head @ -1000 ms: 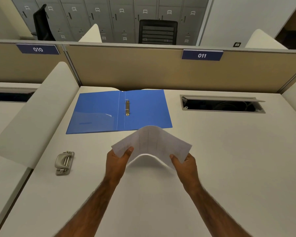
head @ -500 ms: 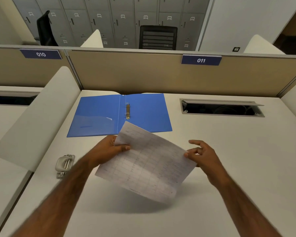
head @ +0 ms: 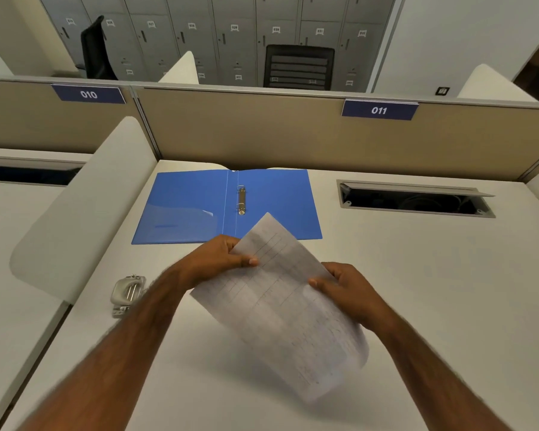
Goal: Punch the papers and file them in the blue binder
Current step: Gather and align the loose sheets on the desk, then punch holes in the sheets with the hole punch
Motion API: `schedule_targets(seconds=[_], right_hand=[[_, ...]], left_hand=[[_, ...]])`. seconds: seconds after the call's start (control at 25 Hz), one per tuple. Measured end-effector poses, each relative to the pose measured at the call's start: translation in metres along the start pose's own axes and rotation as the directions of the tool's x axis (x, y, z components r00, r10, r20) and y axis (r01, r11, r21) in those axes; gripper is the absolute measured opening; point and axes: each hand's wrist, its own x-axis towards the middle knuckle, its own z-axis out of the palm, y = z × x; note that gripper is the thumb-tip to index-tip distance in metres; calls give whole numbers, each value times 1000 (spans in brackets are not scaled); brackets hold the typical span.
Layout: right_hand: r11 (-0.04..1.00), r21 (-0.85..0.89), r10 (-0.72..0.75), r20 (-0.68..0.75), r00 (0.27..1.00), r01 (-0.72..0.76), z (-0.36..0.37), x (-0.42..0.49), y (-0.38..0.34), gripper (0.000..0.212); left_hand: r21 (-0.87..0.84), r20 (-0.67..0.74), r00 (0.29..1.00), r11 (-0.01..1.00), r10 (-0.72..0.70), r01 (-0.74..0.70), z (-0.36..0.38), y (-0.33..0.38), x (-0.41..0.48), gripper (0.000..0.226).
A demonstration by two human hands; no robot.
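Above the white desk [head: 433,275] I hold printed papers [head: 280,306] with faint table lines, turned diagonally. My left hand [head: 218,259] pinches their upper left edge, thumb on top. My right hand [head: 349,290] grips their right edge. The blue binder [head: 277,197] lies open flat at the back of the desk, its metal ring clip [head: 241,200] at the spine; the papers' far corner overlaps its near edge in view. A silver hole punch [head: 127,292] sits at the desk's left edge, left of my left forearm.
A beige partition [head: 293,138] with labels 010 and 011 closes the desk's far side. A white curved divider [head: 84,213] stands on the left. An open cable tray slot [head: 414,199] is set into the desk at back right. Grey lockers and black chairs stand beyond.
The papers, first bowed between both hands, were turned to a diagonal. My right hand let go of them half a second ago and now grips the right edge again.
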Motion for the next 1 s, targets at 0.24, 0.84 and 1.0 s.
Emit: schedule_targets(seconds=[0.24,0.84,1.0], right_hand=[[879,460,197,-103,975,-129,13,-1,16,21],[879,459,287,-292,912,-129,49,8,50,16],[898,418,290,-321,902,-140,50,8,59,15]], left_hand=[[-535,-318,936,843,-151,-46,19,-45,-1,46],[-332,-540,811,942,-225,41,38,-100,6,23],[102,-849,524,949,-74,299,-26,-163,-8,19]])
